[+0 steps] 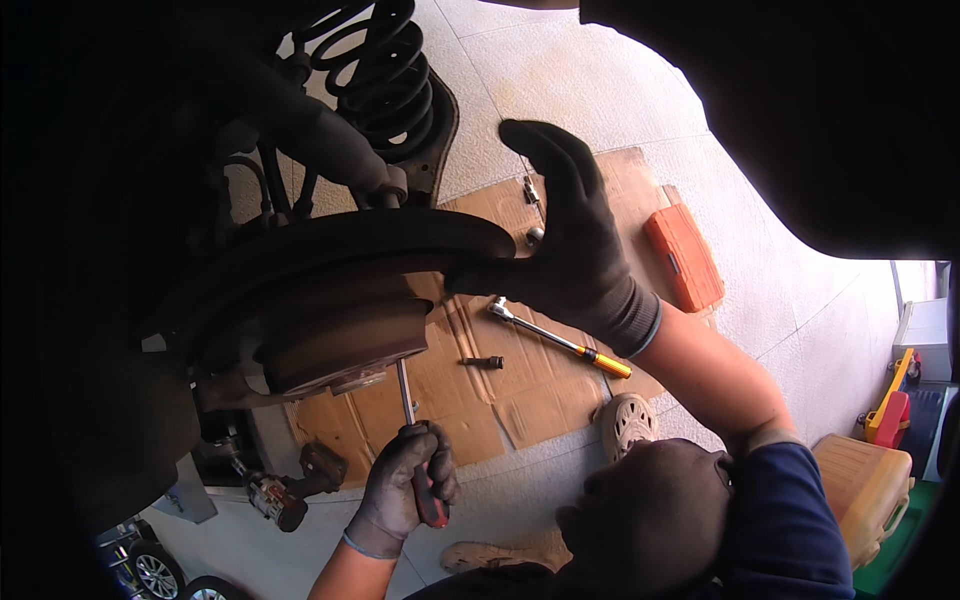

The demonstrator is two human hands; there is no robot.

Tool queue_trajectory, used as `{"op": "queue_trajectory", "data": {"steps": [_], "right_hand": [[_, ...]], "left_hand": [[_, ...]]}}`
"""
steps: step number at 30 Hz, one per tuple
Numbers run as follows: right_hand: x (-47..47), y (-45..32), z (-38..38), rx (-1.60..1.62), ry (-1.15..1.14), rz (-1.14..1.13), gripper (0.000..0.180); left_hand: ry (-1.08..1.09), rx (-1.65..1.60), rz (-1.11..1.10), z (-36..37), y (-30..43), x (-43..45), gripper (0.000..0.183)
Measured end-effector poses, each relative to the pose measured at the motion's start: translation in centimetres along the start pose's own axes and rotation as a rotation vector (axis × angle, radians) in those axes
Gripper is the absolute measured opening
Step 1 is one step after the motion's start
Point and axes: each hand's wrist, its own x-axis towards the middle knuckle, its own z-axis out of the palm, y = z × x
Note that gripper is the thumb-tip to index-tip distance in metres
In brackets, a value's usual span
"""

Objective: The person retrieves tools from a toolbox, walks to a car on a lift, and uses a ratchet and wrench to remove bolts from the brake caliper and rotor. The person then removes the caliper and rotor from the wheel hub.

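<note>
My left hand (401, 480), in a grey work glove, is wrapped around the red-and-black handle of a screwdriver (406, 394). Its metal shank points up to the lower edge of a rusty brake disc hat (345, 334); the tip is hidden there. My right hand (562, 232), in a dark glove with a ribbed cuff, is spread wide beside the brake disc (420, 236). Its thumb lies over the disc's right edge, but whether it touches I cannot tell. The other fingers point upward, away from the disc, and hold nothing.
Behind the disc are a shock absorber (337, 142) and coil spring (390, 82). Cardboard (525, 405) on the floor bears a yellow-handled ratchet-type wrench (555, 339), a dark socket (484, 362) and an orange case (684, 257). A cordless impact wrench (281, 495) lies lower left, a tan case (862, 491) right.
</note>
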Motion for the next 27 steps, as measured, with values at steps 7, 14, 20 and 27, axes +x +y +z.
{"op": "queue_trajectory", "data": {"steps": [7,14,20,27], "right_hand": [[6.6,-4.2,2.3,0.140,0.207,-0.231,0.080],[2.5,-1.8,-2.3,0.278,0.043,-0.061,0.063],[-2.1,-0.4,-3.0,0.277,-0.065,0.169,0.061],[-3.9,0.9,-3.5,0.256,-0.088,0.241,0.063]], "left_hand": [[-0.056,-0.040,0.052,3.6,1.0,-0.9,0.023],[-0.103,-0.037,0.113,4.7,1.3,-1.3,0.024],[0.162,0.196,0.121,6.7,1.9,-2.1,0.028],[0.194,0.272,0.127,7.5,3.0,-2.5,0.038]]}}
